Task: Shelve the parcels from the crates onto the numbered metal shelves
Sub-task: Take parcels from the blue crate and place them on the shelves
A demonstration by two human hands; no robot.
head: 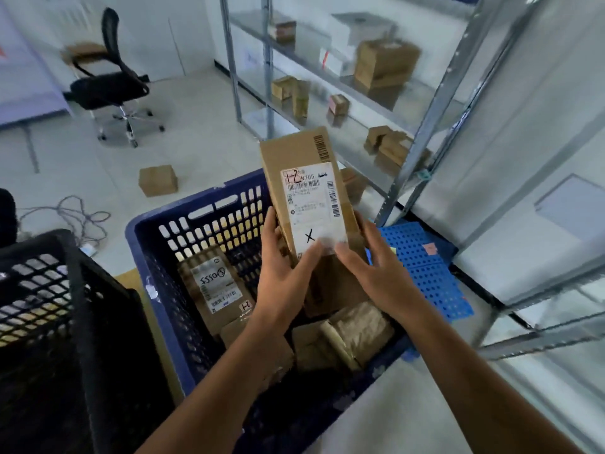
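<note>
I am looking first at the tall grey metal shelving unit (pixel 438 103), which is standing on the right with small cartons on its tiers. Its numbers are not showing to me anywhere (blur is smearing every upright). Below it, the dark blue perforated plastic crate (pixel 170 208) is sitting on the floor with more parcels lying inside, and the two arms are covering much of its bottom.

The long, flat brown cardboard parcel (pixel 291 152) is being held upright just above that crate, its white shipping label (pixel 314 208) facing me. I am judging it stiff and fairly light, since it is standing up from a grip at its lower end alone. The card should be taking a firm squeeze, though the glossy label may be slipping under a thumb. Taking it by the two long edges, nearer the middle, would be steadying it better for the reach to a shelf.

The left hand (pixel 284 270) is wrapping the parcel's left edge, thumb lying on the label's lower part. The right hand (pixel 376 270) is pinching the lower right corner, thumb in front and fingers going behind.

The parcel's lower end and back are hiding from me. The handwritten mark at the label's top is looking like "1-2", but I am not trusting that reading, and the fine print is too blurred.
</note>
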